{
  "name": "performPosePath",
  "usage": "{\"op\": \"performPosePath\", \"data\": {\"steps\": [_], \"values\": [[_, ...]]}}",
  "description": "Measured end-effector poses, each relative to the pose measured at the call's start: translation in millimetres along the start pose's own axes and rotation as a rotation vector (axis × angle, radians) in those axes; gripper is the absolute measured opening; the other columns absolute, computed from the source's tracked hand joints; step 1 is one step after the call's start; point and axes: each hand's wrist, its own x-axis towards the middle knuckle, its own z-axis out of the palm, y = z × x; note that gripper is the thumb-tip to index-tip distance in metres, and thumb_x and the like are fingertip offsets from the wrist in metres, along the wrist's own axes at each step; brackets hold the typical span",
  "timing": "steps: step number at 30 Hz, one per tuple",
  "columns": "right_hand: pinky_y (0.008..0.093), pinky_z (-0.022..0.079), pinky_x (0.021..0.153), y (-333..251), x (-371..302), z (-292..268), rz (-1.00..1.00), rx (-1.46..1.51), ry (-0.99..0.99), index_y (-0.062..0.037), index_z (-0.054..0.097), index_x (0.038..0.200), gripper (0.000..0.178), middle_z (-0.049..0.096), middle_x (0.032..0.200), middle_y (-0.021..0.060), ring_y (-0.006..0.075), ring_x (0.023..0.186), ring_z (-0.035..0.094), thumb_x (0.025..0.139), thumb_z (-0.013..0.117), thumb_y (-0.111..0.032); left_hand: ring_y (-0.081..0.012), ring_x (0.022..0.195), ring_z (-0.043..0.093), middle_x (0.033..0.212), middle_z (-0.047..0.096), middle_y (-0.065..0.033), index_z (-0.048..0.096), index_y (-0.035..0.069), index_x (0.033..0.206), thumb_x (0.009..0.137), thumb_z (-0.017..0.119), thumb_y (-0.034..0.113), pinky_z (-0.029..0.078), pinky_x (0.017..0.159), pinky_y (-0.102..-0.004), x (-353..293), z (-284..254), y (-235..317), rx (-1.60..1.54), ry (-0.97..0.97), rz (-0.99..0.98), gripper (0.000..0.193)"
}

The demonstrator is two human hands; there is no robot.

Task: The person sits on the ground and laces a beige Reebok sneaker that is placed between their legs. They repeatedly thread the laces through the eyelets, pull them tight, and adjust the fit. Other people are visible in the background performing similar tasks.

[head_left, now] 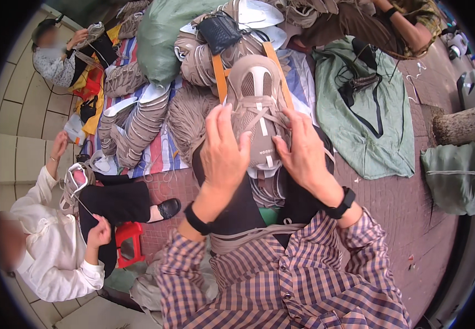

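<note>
A beige mesh shoe upper (261, 115) with beige laces and a white stripe lies over my lap, its toe pointing away from me. My left hand (223, 151) grips its left edge, with the thumb on the tongue side and the fingers reaching up along the lacing. Opposite, my right hand (306, 151) grips the right edge, thumb on the upper and fingers bent beside the laces. The laces cross over the middle of the upper. Beneath it, the yellow wooden frame (219, 77) shows on both sides, and more stacked uppers (268, 192) show below.
Bundles of beige uppers (147, 118) lie on a striped sheet (158, 151), beside a green sack (166, 41). A black pouch (218, 32) sits ahead. At left, a co-worker in white (56, 225) works on a shoe. A green cloth (371, 126) and log (462, 125) are at right.
</note>
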Motion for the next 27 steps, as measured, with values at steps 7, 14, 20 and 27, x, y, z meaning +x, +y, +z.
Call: {"op": "performPosePath", "data": {"steps": [7,14,20,27], "values": [[0.0447,0.047,0.085,9,17,21,-0.033,-0.141,0.100,-0.0016,0.054,0.115,0.040,0.057,0.107,0.0196,0.0381,0.100,0.056,0.076,0.060,-0.001,-0.0352,0.101,0.058,0.114,0.053,-0.0175,0.054,-0.003,0.119,0.078,0.059,-0.002,0.050,0.083,-0.0413,-3,23,2,0.225,0.069,0.033,0.041],[0.0399,0.049,0.082,33,14,5,-0.035,0.228,0.064,-0.0053,0.070,0.097,0.026,0.069,0.094,0.0111,0.0315,0.092,0.062,0.074,0.060,-0.001,-0.0318,0.088,0.063,0.090,0.065,-0.0118,0.061,0.006,0.111,0.073,0.056,-0.007,0.049,0.078,-0.0416,-6,11,-15,0.128,0.110,0.123,0.040],[0.0387,0.048,0.079,38,24,-8,-0.393,-0.062,0.009,-0.0092,0.065,0.099,0.027,0.065,0.090,0.0070,0.0280,0.088,0.059,0.073,0.062,0.000,-0.0299,0.078,0.060,0.084,0.062,-0.0119,0.057,0.003,0.106,0.076,0.058,-0.008,0.050,0.066,-0.0416,-3,16,-20,0.130,0.125,0.221,0.032],[0.0375,0.046,0.079,30,29,-6,-0.553,-0.360,-0.038,-0.0098,0.059,0.101,0.025,0.061,0.089,0.0065,0.0254,0.089,0.059,0.076,0.061,-0.008,-0.0300,0.081,0.061,0.087,0.064,-0.0133,0.054,0.002,0.108,0.076,0.066,-0.001,0.051,0.069,-0.0406,-2,5,-29,0.248,0.005,0.367,0.035]]}}
